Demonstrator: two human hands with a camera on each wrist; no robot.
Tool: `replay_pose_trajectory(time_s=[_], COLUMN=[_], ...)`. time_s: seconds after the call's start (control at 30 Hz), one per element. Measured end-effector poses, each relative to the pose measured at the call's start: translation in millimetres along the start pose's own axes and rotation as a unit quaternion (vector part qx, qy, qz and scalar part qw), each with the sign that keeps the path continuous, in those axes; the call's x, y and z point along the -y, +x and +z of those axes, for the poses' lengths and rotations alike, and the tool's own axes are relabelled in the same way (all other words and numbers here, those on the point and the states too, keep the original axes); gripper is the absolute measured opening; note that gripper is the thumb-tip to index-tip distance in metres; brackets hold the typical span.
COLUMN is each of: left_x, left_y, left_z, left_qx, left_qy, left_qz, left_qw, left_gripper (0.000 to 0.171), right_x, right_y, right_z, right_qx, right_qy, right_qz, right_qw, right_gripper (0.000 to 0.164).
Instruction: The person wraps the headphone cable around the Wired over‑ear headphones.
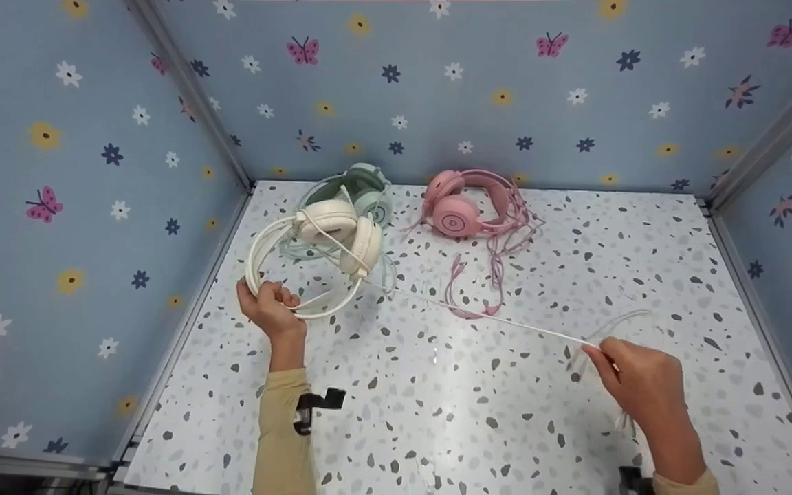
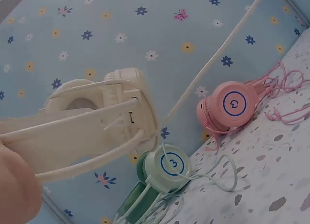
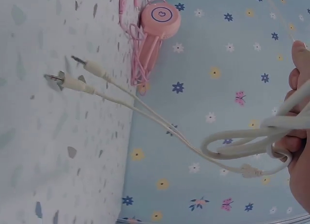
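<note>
My left hand (image 1: 272, 311) grips the headband of cream-white headphones (image 1: 328, 221), holding them up over the left side of the table. Their ear cups face the back wall and right, and a thin mic boom crosses one cup. From the lower cup a white cable (image 1: 478, 314) runs taut to my right hand (image 1: 647, 385), which grips it at the right side. In the right wrist view, loops of the cable (image 3: 237, 137) bunch in the curled fingers. Two jack plugs (image 3: 72, 83) dangle from a split in the cable, close over the speckled tabletop.
Green headphones (image 1: 374, 206) lie at the back left, partly hidden behind the white ones. Pink headphones (image 1: 456, 216) lie at the back middle, their pink cord (image 1: 497, 271) trailing forward. Flower-printed panels (image 1: 437, 96) enclose the speckled table (image 1: 451, 426) at the back and sides.
</note>
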State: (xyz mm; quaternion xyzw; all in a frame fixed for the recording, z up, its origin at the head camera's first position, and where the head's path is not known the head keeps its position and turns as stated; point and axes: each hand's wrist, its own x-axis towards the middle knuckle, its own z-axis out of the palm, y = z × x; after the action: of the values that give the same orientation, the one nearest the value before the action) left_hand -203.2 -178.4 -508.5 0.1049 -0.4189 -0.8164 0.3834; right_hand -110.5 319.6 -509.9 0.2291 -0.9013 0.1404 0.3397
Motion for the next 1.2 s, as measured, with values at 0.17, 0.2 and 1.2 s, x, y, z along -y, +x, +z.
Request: replay_pose_trajectory(time_s=[0.17, 0.2, 1.2], left_x=[-11.3, -14.2, 21.4], left_y=[-0.1, -0.3, -39.8], left_z=[2.7, 3.9, 41.3], left_qx=[0.072, 0.090, 0.636], left_qy=[0.216, 0.253, -0.221], left_qz=[0.025, 0.023, -0.431], left_qw=[0.9735, 0.9629, 0.6009], left_gripper=[0.022, 0.023, 0.041], right_x=[6, 8, -17], right_y=[28, 35, 114], right_z=[-23, -27, 43], right_qx=[-0.066, -0.089, -0.039], right_qy=[-0.026, -0.026, 0.081], right_qz=[-0.056, -0.067, -0.013], right_qw=[0.996, 0.993, 0.996], right_gripper=[0.043, 0.044, 0.037])
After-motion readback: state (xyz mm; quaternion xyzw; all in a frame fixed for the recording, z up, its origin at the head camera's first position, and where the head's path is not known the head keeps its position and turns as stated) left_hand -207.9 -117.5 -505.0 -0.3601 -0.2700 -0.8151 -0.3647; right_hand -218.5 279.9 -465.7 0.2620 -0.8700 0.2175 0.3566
